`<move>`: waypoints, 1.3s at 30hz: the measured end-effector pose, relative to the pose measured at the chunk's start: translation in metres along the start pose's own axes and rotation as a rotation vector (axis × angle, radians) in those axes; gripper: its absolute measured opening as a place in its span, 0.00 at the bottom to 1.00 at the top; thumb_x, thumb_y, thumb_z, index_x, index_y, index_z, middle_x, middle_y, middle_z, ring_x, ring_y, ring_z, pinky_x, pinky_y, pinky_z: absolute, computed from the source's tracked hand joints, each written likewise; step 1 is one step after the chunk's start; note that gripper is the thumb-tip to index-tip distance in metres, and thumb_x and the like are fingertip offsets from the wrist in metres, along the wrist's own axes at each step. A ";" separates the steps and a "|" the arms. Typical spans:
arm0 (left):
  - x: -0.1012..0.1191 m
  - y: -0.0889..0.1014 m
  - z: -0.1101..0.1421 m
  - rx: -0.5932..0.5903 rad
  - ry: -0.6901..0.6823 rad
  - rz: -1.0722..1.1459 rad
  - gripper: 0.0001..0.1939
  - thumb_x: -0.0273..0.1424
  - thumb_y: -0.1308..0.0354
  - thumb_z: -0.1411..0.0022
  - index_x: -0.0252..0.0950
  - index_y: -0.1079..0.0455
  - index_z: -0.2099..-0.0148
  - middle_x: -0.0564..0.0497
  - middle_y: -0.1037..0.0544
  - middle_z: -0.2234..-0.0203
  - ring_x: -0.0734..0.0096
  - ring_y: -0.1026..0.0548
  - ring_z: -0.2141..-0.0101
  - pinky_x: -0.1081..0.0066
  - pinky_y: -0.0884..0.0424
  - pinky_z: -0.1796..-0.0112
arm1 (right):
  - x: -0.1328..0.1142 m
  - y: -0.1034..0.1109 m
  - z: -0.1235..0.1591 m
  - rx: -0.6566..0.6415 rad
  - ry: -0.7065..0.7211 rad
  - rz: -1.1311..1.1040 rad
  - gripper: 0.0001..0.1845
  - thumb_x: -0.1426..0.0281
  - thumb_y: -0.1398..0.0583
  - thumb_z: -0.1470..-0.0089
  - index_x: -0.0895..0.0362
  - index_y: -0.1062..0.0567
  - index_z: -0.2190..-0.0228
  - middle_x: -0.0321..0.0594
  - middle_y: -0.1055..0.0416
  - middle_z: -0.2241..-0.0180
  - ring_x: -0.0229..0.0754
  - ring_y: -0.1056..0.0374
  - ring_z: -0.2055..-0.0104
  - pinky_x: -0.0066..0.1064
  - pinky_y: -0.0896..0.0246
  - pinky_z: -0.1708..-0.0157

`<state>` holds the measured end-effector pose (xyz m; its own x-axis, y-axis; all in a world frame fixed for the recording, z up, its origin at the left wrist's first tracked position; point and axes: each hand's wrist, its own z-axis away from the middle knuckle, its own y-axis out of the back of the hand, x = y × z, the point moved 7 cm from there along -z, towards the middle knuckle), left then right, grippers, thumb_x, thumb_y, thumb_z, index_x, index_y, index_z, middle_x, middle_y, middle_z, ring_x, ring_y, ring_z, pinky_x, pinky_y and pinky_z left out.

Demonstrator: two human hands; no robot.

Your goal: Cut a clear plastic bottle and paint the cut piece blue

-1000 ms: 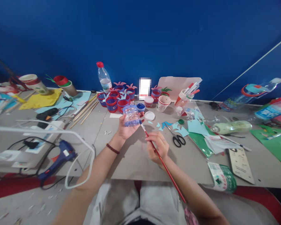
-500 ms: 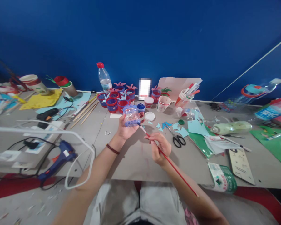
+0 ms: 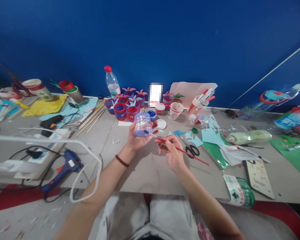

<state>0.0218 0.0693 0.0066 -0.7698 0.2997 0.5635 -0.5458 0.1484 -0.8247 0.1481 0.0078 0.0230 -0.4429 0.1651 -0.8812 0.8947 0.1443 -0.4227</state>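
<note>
My left hand (image 3: pixel 137 141) is closed round a clear plastic bottle piece (image 3: pixel 143 124) with bands of blue paint at both ends. In my right hand (image 3: pixel 173 151) is a paintbrush (image 3: pixel 187 152) with a red handle, pinched between thumb and fingers. Its dark tip meets the blue band on the side nearest me. Just behind the bottle piece stands an open jar of blue paint (image 3: pixel 151 114), with a white lid (image 3: pixel 161 124) lying beside it. Painted red and blue cups (image 3: pixel 120 112) with paper leaves stand in a group at the back.
Scissors (image 3: pixel 192 150) and blue paper scraps (image 3: pixel 195 141) lie to the right. A blue glue gun (image 3: pixel 69 163), a power strip (image 3: pixel 48 146) and a looping white cable (image 3: pixel 99 166) occupy the left. A bottle with a red cap (image 3: pixel 112 83) stands by the blue wall.
The brush has swung from steeply slanted to flatter, its handle end now up and to the right of my forearm. Its tip has shifted left along the blue band.
</note>
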 end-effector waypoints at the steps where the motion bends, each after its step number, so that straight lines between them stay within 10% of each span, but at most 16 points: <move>1: 0.000 0.000 0.000 0.000 0.003 0.002 0.28 0.56 0.36 0.54 0.36 0.23 0.64 0.42 0.19 0.57 0.49 0.27 0.45 0.53 0.31 0.44 | 0.000 0.000 -0.001 0.009 -0.009 -0.004 0.16 0.55 0.35 0.46 0.53 0.31 0.69 0.40 0.19 0.71 0.41 0.27 0.72 0.29 0.34 0.79; 29: 0.013 -0.006 0.004 0.006 -0.053 0.012 0.27 0.56 0.37 0.53 0.37 0.24 0.63 0.41 0.19 0.56 0.45 0.31 0.41 0.52 0.30 0.45 | 0.003 0.010 -0.004 0.130 -0.089 -0.066 0.15 0.60 0.33 0.52 0.53 0.33 0.76 0.34 0.24 0.76 0.40 0.27 0.77 0.26 0.40 0.82; 39: 0.007 0.001 0.000 0.025 -0.036 -0.080 0.27 0.53 0.35 0.52 0.33 0.22 0.61 0.42 0.18 0.58 0.49 0.26 0.46 0.55 0.34 0.43 | -0.016 0.013 0.001 0.129 0.121 0.089 0.09 0.60 0.39 0.42 0.52 0.27 0.70 0.37 0.21 0.75 0.40 0.28 0.76 0.30 0.37 0.78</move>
<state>0.0160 0.0718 0.0098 -0.7346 0.2541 0.6291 -0.6137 0.1465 -0.7758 0.1669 0.0066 0.0314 -0.3584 0.2888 -0.8878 0.9271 -0.0012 -0.3747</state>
